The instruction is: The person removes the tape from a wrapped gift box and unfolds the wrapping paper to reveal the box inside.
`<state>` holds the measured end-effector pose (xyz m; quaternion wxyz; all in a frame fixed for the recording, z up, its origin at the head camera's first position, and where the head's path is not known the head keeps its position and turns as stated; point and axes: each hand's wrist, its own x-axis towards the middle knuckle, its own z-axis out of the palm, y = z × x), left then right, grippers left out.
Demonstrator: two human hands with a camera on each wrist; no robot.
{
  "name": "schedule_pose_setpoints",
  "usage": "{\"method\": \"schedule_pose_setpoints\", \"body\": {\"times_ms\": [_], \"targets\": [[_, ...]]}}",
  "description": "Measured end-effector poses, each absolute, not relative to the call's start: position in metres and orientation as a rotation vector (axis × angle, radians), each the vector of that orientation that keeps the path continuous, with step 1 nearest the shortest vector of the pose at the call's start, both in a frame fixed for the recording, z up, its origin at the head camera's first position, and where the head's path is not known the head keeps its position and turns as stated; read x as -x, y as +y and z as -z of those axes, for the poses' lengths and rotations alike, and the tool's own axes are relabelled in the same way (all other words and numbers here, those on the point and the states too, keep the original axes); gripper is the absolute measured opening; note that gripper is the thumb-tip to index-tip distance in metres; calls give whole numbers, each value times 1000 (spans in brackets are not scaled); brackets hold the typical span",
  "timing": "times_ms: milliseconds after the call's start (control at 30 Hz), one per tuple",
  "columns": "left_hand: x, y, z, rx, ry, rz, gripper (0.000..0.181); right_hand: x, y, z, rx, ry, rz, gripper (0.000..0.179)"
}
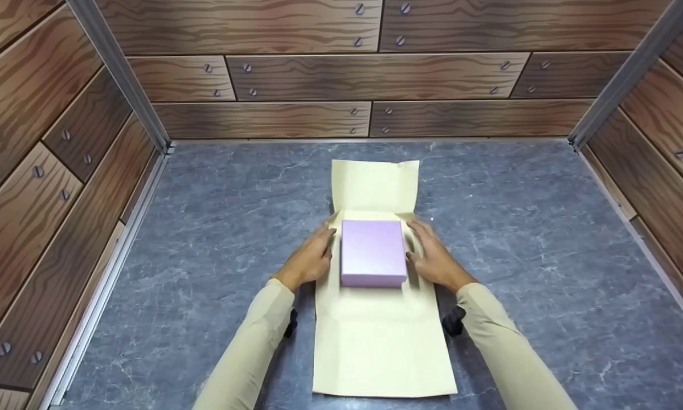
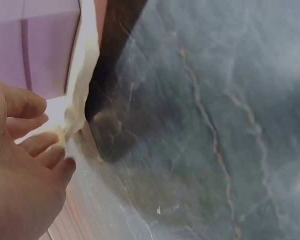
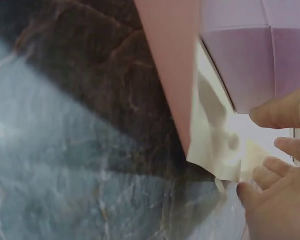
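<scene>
A lilac box (image 1: 373,250) lies on a long cream sheet of paper (image 1: 387,356), whose creased far end bends upward. My left hand (image 1: 310,256) is at the sheet's left edge, beside the box. Its fingers are loosely bent near the paper, and the thumb points toward the box's side in the left wrist view. On the opposite side, my right hand (image 1: 435,259) is over the sheet's right edge, with its thumb close to the box (image 3: 250,65). In the right wrist view, the fingers lie along the raised paper edge (image 3: 210,135), its outer face pinkish.
Beneath the paper is a grey-blue marbled table surface (image 1: 233,228). Wood-patterned panels (image 1: 295,80) stand at the back and both sides, with metal rails (image 1: 119,74) at the corners. Beige sleeves (image 1: 256,336) cover both arms.
</scene>
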<state>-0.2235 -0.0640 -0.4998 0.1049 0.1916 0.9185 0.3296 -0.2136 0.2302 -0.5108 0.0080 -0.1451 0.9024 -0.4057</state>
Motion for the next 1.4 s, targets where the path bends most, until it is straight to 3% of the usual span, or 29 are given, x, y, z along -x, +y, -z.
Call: {"method": "schedule_pose_setpoints", "body": {"times_ms": [767,1067,1400], "targets": [[226,-65,513,-517,2820,-662,56,217,237,521,375,2860,888,68],[212,-75,502,-657,2716,-634,66,204,245,511,533,2813,806,73],[190,-84,495,-723,2551,-549,114,191,251,499,632,2651,737,122]]}}
